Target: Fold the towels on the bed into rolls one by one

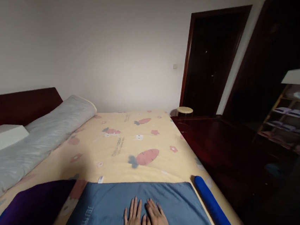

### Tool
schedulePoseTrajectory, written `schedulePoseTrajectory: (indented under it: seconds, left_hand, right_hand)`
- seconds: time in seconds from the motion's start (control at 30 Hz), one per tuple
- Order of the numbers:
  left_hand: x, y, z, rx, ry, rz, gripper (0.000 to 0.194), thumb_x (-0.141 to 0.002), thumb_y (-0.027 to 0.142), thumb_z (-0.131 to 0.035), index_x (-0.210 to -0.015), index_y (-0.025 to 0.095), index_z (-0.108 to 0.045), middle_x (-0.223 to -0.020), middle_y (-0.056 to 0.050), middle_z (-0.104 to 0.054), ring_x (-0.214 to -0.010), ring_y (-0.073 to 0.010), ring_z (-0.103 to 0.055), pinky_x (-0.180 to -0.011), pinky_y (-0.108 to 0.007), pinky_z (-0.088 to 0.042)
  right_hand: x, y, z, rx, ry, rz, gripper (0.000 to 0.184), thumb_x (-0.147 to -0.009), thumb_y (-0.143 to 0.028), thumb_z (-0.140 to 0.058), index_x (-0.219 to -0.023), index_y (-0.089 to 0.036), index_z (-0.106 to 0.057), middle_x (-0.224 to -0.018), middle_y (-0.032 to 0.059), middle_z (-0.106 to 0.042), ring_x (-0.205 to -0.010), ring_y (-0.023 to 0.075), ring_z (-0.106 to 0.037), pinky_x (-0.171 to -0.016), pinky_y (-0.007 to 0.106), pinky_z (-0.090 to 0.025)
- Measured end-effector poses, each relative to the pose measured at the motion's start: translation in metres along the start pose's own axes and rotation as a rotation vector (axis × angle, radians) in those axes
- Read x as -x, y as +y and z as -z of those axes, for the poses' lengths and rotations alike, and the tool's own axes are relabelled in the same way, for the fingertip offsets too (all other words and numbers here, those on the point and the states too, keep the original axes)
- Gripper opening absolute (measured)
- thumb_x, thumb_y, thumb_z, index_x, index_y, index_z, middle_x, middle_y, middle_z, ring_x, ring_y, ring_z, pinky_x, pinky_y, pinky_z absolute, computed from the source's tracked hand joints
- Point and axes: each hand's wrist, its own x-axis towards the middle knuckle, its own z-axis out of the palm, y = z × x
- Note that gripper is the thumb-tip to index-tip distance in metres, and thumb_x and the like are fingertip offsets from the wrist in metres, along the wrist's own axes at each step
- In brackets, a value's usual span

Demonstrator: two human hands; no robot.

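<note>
A blue-grey cloth with pale lettering near its left side and a small white tag at its far edge is spread on the bed. My left hand lies palm down on it, fingers stretched out and a little apart. Close beside it, my right hand also rests flat on the cloth, fingers extended and angled to the left. Neither hand grips anything. To the left is a dark purple cloth. Along the right runs a long blue roll.
A yellow sheet with carrot prints covers the bed. A long grey pillow and a white box are by the headboard. Beyond the bed are a round stool, a dark door and a shelf rack.
</note>
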Motion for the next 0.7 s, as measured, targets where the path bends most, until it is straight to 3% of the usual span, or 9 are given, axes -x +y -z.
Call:
schedulePoseTrajectory:
  seconds: [0.1,0.2,0.27,0.37,0.53,0.6,0.7]
  left_hand:
    - [-0.004,-0.004,0.011,0.008,-0.025,-0.051,0.055,-0.093,0.04,-0.035,-0.146,0.036,-0.021,-0.156,0.0,-0.025,-0.143,-0.024,-0.028,-0.116,-0.055,-0.025]
    - [-0.015,-0.027,0.033,-0.018,-0.102,-0.105,0.055,-0.093,0.042,-0.034,-0.146,0.037,-0.023,-0.157,0.003,-0.023,-0.144,-0.0222,-0.025,-0.117,-0.053,-0.023]
    - [-0.022,-0.056,0.047,-0.092,-0.122,0.022,0.054,-0.093,0.042,-0.029,-0.146,0.033,-0.026,-0.157,0.001,-0.023,-0.145,-0.0228,-0.023,-0.116,-0.055,-0.021]
    - [-0.024,-0.12,0.062,-0.196,-0.065,0.168,0.056,-0.093,0.045,-0.026,-0.147,0.03,-0.028,-0.157,0.0,-0.024,-0.145,-0.0218,-0.022,-0.116,-0.052,-0.022]
    - [-0.011,-0.221,0.068,-0.242,0.086,0.442,0.059,-0.091,0.047,-0.021,-0.147,0.031,-0.028,-0.155,-0.001,-0.033,-0.142,-0.0221,-0.031,-0.111,-0.051,-0.032]
    - [-0.008,-0.241,0.067,-0.247,0.12,0.494,0.058,-0.09,0.045,-0.022,-0.146,0.035,-0.029,-0.151,0.001,-0.042,-0.14,-0.0203,-0.035,-0.11,-0.051,-0.033]
    - [-0.008,-0.25,0.063,-0.251,0.164,0.487,0.059,-0.087,0.043,-0.027,-0.145,0.035,-0.033,-0.147,0.003,-0.047,-0.138,-0.0176,-0.038,-0.113,-0.045,-0.03]
  right_hand:
    - [0.004,0.013,0.009,0.079,0.012,-0.074,0.048,-0.093,-0.028,-0.04,-0.14,-0.023,-0.047,-0.148,0.0054,-0.043,-0.138,0.0225,-0.037,-0.115,0.042,-0.03]
    - [0.012,0.037,0.022,0.158,0.012,-0.185,0.049,-0.094,-0.034,-0.038,-0.141,-0.023,-0.046,-0.149,0.0055,-0.041,-0.139,0.0238,-0.036,-0.114,0.045,-0.028]
    - [0.021,0.059,0.033,0.208,0.021,-0.269,0.051,-0.094,-0.039,-0.036,-0.141,-0.022,-0.046,-0.15,0.0062,-0.041,-0.139,0.025,-0.035,-0.114,0.047,-0.029]
    - [0.034,0.092,0.051,0.269,0.039,-0.374,0.056,-0.094,-0.048,-0.033,-0.142,-0.022,-0.045,-0.149,0.0068,-0.041,-0.139,0.0261,-0.036,-0.113,0.049,-0.029]
    - [0.045,0.122,0.065,0.402,0.052,-0.551,0.064,-0.091,-0.053,-0.029,-0.144,-0.02,-0.042,-0.152,0.0077,-0.036,-0.142,0.0267,-0.028,-0.116,0.052,-0.017]
    - [0.047,0.126,0.064,0.445,0.07,-0.615,0.065,-0.09,-0.053,-0.028,-0.145,-0.02,-0.04,-0.154,0.008,-0.033,-0.143,0.0263,-0.026,-0.116,0.052,-0.015]
    - [0.048,0.128,0.059,0.462,0.065,-0.633,0.065,-0.09,-0.052,-0.028,-0.145,-0.021,-0.039,-0.155,0.0079,-0.032,-0.144,0.0256,-0.024,-0.116,0.05,-0.015]
